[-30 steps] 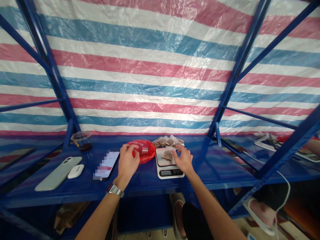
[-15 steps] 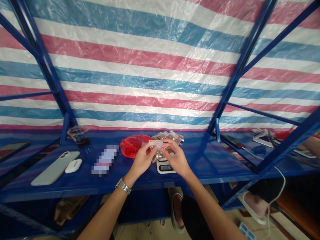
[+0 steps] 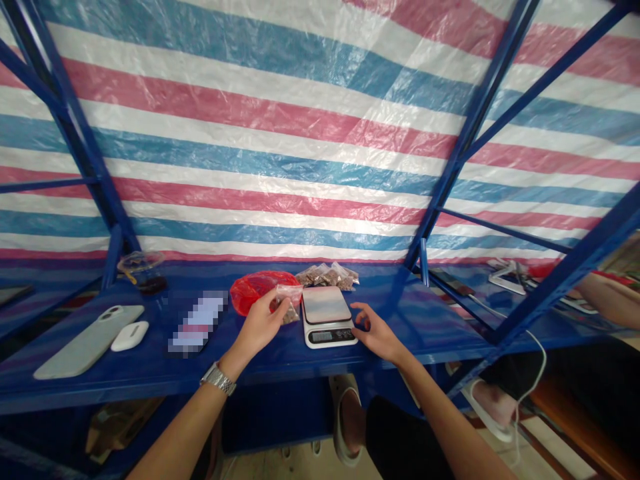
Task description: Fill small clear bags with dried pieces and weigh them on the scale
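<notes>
My left hand (image 3: 261, 321) is closed on a small clear zip bag (image 3: 289, 308) with brown bits in its lower part. Left of the scale, the bag hangs in front of a red plastic bag (image 3: 250, 291). A white digital kitchen scale (image 3: 327, 308) stands in the middle, its metal plate bare and its display and buttons facing me. My right hand (image 3: 376, 333) is at the scale's front right corner, fingers apart and curved, holding nothing; the fingertips are by the buttons. Behind the scale lie several filled zip bags (image 3: 325, 275) in a row.
A pale phone (image 3: 87, 343), a white earbud case (image 3: 130, 335), a phone with a blurred screen (image 3: 197, 323) and a clear plastic cup (image 3: 146, 277) are at the left. Blue frame posts (image 3: 440, 180) rise from the shelf. At the right, another person's arm (image 3: 605, 297) and a white cable (image 3: 537, 360) show.
My hands have parted: the right has let go of the zip bag and moved down to the scale's right side. The left has carried the bag leftward, uncovering the scale. The view has shifted slightly.
</notes>
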`<action>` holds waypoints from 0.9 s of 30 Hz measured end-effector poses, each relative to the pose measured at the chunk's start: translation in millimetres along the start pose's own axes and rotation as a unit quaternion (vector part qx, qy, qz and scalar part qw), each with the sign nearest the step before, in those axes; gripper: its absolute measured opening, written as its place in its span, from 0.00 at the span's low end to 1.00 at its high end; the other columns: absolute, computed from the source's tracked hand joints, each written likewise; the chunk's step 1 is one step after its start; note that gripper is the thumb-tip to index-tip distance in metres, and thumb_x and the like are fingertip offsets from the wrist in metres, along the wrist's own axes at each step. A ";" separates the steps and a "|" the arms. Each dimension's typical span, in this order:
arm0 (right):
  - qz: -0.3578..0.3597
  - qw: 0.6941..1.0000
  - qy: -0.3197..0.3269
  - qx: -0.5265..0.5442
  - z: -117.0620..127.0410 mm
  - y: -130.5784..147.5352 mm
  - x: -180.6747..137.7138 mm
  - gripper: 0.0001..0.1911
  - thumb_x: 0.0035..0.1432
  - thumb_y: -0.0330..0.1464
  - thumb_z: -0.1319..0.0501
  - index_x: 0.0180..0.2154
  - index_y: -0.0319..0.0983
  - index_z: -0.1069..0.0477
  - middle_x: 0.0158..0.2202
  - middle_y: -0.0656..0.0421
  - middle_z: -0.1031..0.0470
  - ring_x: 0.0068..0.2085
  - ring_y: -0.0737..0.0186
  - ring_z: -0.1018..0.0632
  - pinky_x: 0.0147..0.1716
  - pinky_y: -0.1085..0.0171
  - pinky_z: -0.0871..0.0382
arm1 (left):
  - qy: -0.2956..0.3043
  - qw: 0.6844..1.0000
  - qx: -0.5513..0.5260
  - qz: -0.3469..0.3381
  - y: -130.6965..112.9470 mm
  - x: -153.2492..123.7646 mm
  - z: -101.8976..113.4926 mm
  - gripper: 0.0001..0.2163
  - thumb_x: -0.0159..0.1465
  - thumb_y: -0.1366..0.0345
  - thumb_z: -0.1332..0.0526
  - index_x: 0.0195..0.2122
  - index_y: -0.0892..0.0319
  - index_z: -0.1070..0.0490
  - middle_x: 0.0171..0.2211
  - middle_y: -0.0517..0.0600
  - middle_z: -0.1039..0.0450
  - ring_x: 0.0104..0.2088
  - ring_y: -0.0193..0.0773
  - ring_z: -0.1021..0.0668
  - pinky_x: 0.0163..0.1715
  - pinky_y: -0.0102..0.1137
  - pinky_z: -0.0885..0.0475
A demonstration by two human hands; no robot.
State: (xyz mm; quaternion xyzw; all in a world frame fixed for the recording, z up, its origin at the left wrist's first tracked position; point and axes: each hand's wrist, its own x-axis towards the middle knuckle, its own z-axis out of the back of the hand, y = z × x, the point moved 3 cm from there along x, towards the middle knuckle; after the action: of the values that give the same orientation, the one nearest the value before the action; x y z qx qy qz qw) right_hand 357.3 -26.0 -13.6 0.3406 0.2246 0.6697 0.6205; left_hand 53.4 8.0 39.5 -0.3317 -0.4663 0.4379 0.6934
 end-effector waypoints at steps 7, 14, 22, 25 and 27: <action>-0.006 0.994 0.020 -0.105 5.7 15.8 -5.4 0.30 0.54 0.33 0.40 0.60 0.46 0.35 0.40 0.62 0.21 0.49 0.52 0.23 0.55 0.50 0.39 | 0.146 0.980 -0.100 0.087 -4.9 -14.7 -36.6 0.22 0.62 0.46 0.36 0.43 0.61 0.21 0.30 0.50 0.22 0.28 0.38 0.24 0.28 0.31 0.31; -0.023 0.991 0.037 -0.127 13.6 21.9 -11.6 0.32 0.53 0.32 0.40 0.61 0.45 0.37 0.40 0.61 0.21 0.51 0.50 0.24 0.54 0.52 0.41 | 0.148 0.970 -0.143 0.133 -7.4 -15.0 -39.0 0.23 0.60 0.45 0.33 0.46 0.60 0.20 0.36 0.52 0.19 0.33 0.40 0.23 0.31 0.30 0.32; -0.048 0.991 0.045 -0.117 15.0 17.5 -10.2 0.31 0.55 0.33 0.40 0.62 0.45 0.38 0.40 0.60 0.21 0.52 0.50 0.24 0.55 0.50 0.42 | 0.145 0.969 -0.137 0.144 -6.8 -9.5 -22.9 0.23 0.61 0.47 0.34 0.51 0.58 0.22 0.41 0.53 0.19 0.37 0.40 0.23 0.32 0.29 0.32; -0.046 0.991 0.046 -0.113 13.9 17.6 -9.2 0.31 0.56 0.34 0.40 0.61 0.45 0.37 0.39 0.61 0.22 0.50 0.51 0.23 0.55 0.49 0.41 | 0.119 0.975 -0.132 0.133 -9.8 -5.9 -12.2 0.24 0.62 0.46 0.35 0.51 0.58 0.22 0.43 0.53 0.20 0.38 0.40 0.23 0.33 0.30 0.32; -0.043 0.992 0.047 -0.113 13.6 17.1 -8.4 0.31 0.56 0.34 0.40 0.61 0.45 0.37 0.39 0.61 0.22 0.49 0.51 0.23 0.55 0.49 0.41 | 0.107 0.978 -0.126 0.126 -9.5 -5.0 -8.5 0.24 0.63 0.46 0.35 0.51 0.59 0.23 0.42 0.53 0.20 0.37 0.40 0.23 0.33 0.30 0.32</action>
State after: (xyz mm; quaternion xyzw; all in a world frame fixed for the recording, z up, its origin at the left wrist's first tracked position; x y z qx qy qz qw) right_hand 355.7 -38.1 6.4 0.2271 0.1908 0.6789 0.6716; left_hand 63.3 -0.8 43.0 -0.5177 -0.3955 0.4213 0.6309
